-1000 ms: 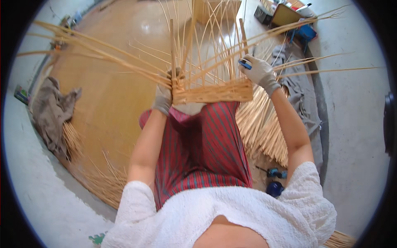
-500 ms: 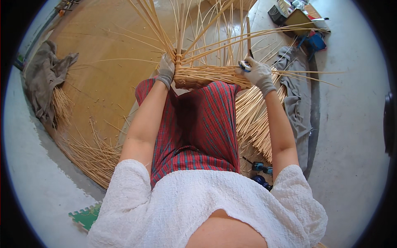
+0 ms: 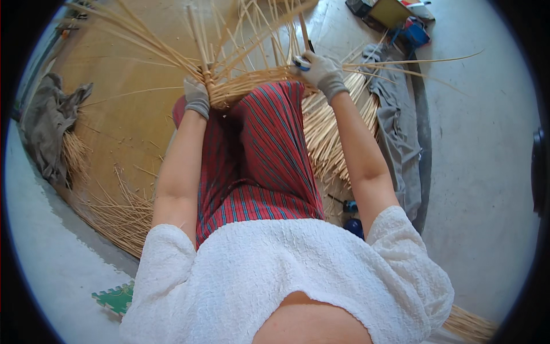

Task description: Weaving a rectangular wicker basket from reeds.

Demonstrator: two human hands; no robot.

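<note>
A partly woven wicker basket [image 3: 243, 86] rests across my knees, over a red striped cloth [image 3: 266, 123]. Long pale canes [image 3: 134, 31] fan out from its top and sides. My left hand [image 3: 196, 94], in a pale glove with a grey cuff, is closed round the basket's left corner post. At the right end is my gloved right hand [image 3: 322, 73], its fingers closed on a small blue-and-white object [image 3: 301, 63] whose kind I cannot make out. A dark strip stands beside an upright stake just above that hand. The left fingertips are hidden behind the weave.
A bundle of cut canes [image 3: 329, 135] lies by my right leg, beside a grey cloth [image 3: 395, 149]. More canes [image 3: 123, 218] and a crumpled grey cloth [image 3: 51, 126] lie at left. A blue power tool [image 3: 349, 206] is near my right elbow. Boxes [image 3: 389, 14] stand far right.
The basket and both hands have shifted left in the view. Its right end now sits higher than its left, and the canes at the left corner lean further left. Both hands keep their hold.
</note>
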